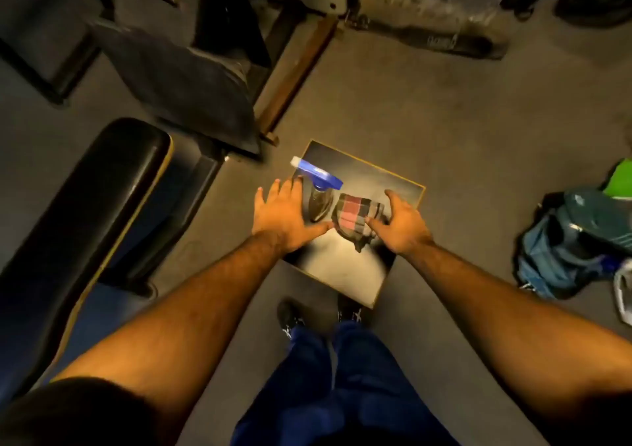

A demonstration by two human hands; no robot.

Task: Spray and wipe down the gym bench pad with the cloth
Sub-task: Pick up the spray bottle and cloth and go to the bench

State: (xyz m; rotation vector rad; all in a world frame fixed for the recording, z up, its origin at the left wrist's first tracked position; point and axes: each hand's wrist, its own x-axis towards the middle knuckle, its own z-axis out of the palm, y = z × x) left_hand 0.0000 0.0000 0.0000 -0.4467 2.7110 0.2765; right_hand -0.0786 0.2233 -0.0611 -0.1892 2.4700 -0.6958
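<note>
A spray bottle (319, 192) with a blue and white trigger head stands on a small black square stool (383, 180) in front of me. A folded plaid cloth (354, 214) in red, grey and dark checks lies right beside it. My left hand (287, 216) hovers open just left of the bottle, fingers spread, apart from it. My right hand (402, 223) is over the right side of the cloth, fingers curled at its edge, thumb touching the fabric. The black gym bench pad (95, 199) with yellow piping runs along the left.
Dark gym machine frames and a grey angled pad (191, 82) stand behind the bench. A blue bag (574, 240) with green items lies on the grey floor at the right. My feet (290, 315) stand just before the stool.
</note>
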